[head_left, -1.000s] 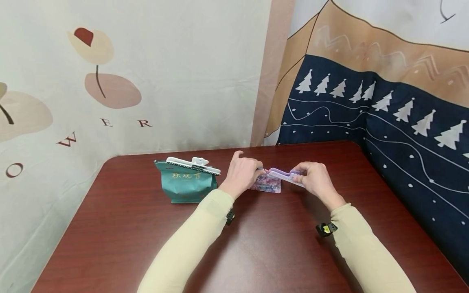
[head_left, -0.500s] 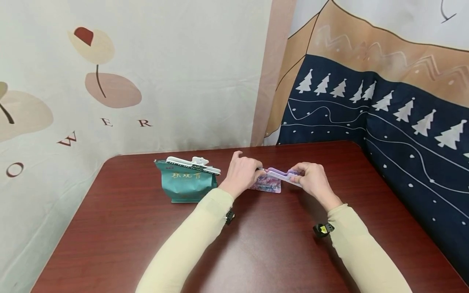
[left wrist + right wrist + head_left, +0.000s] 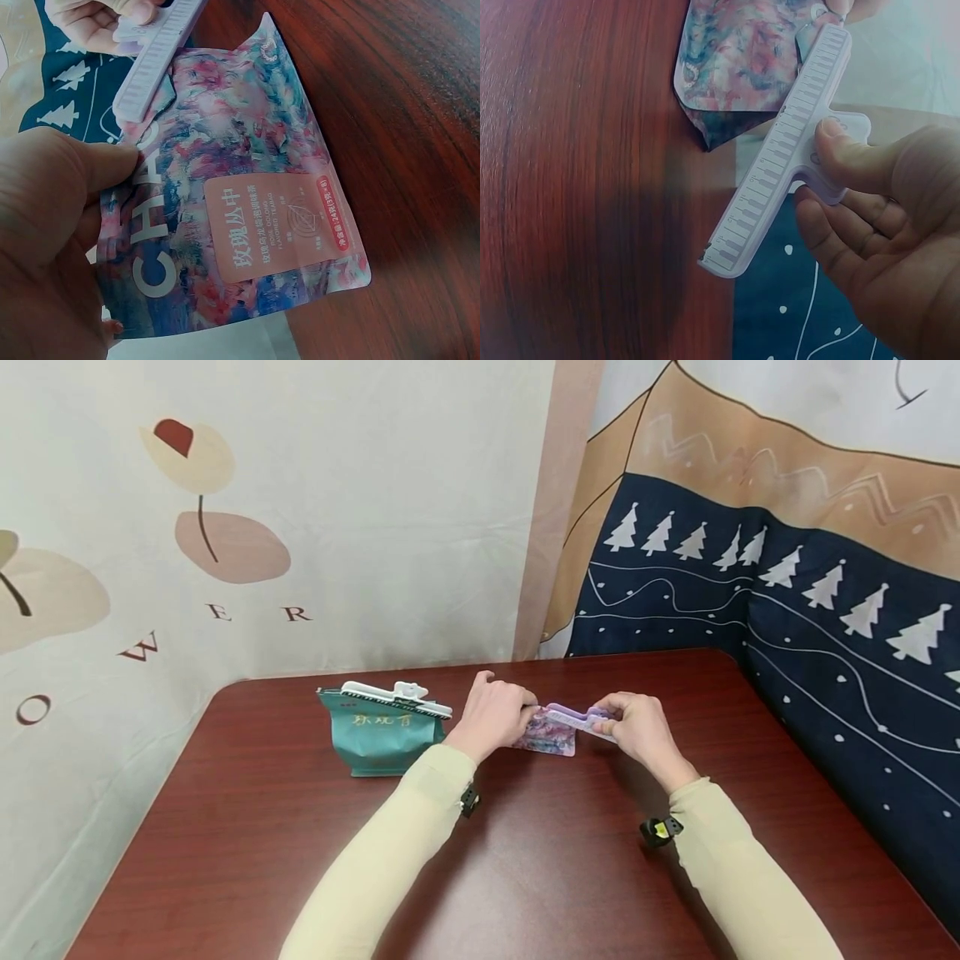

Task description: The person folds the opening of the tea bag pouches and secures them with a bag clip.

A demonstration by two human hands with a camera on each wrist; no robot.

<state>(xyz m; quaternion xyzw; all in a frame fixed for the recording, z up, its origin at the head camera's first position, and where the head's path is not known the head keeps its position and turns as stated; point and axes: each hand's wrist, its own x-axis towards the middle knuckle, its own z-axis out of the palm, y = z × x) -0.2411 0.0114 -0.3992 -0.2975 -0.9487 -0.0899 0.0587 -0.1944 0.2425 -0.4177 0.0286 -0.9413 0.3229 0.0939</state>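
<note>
**Two hands closing a lilac clip on a floral pouch**

Two hands are working at the floral pouch (image 3: 545, 737), which is standing on the dark red table (image 3: 525, 860), just to the right of a green bag (image 3: 378, 739) that is already wearing a white clip (image 3: 396, 695) along its top. The left hand (image 3: 495, 714) is pinching the pouch's upper left corner between thumb and fingers, keeping it upright. The right hand (image 3: 637, 725) is squeezing the handle of the lilac clip (image 3: 573, 718), thumb on top and fingers curled beneath, and its long ridged bar is lying across the pouch's top edge.

Compared with a second ago, the clip is sitting slightly nearer the pouch and the right forearm is drawn in a little; the left hand is barely shifting. Judging by that, the clip is being eased along the pouch's mouth, though whether it is already biting the foil cannot be told.
</note>
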